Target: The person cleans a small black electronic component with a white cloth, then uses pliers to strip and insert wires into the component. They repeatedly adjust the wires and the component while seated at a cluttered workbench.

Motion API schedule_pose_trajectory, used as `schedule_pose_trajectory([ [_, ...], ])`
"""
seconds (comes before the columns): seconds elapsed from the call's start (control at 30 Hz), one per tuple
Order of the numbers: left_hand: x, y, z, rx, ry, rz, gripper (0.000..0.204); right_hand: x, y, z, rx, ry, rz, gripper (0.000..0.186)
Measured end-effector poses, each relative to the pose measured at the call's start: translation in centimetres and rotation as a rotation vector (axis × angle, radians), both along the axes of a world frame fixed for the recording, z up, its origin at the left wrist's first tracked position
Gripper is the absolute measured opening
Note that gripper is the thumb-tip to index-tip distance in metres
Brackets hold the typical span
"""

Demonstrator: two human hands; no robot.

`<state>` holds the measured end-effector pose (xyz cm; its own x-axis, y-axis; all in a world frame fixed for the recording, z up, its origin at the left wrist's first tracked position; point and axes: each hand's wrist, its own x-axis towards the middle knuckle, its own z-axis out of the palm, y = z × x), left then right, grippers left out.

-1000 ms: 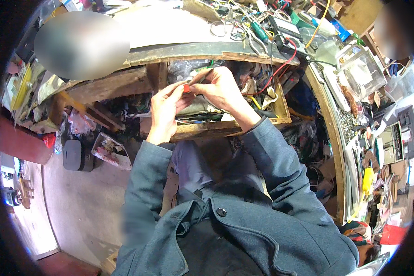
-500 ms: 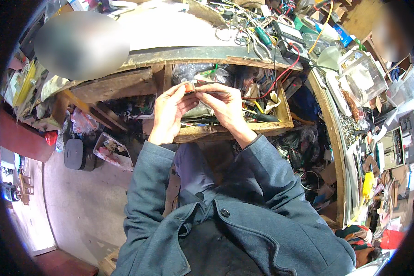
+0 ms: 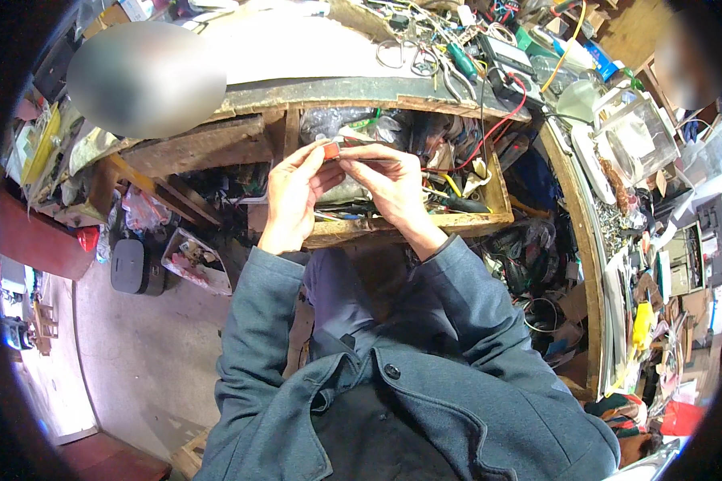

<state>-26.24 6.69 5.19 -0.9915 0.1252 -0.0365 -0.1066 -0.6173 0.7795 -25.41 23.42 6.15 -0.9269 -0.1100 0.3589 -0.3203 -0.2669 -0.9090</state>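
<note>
Over an open wooden drawer, both my hands meet at fingertip height. My left hand is closed in a pinch on a small orange-red block, too small for me to tell its kind. From the other side, my right hand has thumb and forefinger pressed together right beside the block's right edge. Whatever it pinches is hidden or too fine to make out. Clear plastic bags, pens and other small parts fill the drawer beneath my hands.
Along the bench's far edge lie pliers, a green-handled tool and a meter-like box. A red cable hangs into the drawer. A clear plastic bin stands at right. A black case and an open carton sit on the floor.
The orange-red block has turned slightly between my fingers, showing more of its face. Both hands keep nearly the same place and grip.
</note>
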Motion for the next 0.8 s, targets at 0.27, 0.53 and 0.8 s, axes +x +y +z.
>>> schedule_pose_trajectory([
  [0.27, 0.2, 0.1, 0.2, -0.032, -0.010, 0.032, 0.030, 0.2, -1.3, -0.1, 0.075, 0.129, -0.130, 0.017],
  [0.53, 0.3, 0.4, 0.4, -0.029, 0.001, 0.059, 0.030, 0.4, -2.1, 0.0, -0.050, 0.038, -0.121, 0.017],
  [0.8, 0.3, 0.5, 0.2, -0.115, 0.008, 0.099, 0.028, -0.7, -1.0, -0.6, 0.132, 0.046, -0.092, 0.011],
])
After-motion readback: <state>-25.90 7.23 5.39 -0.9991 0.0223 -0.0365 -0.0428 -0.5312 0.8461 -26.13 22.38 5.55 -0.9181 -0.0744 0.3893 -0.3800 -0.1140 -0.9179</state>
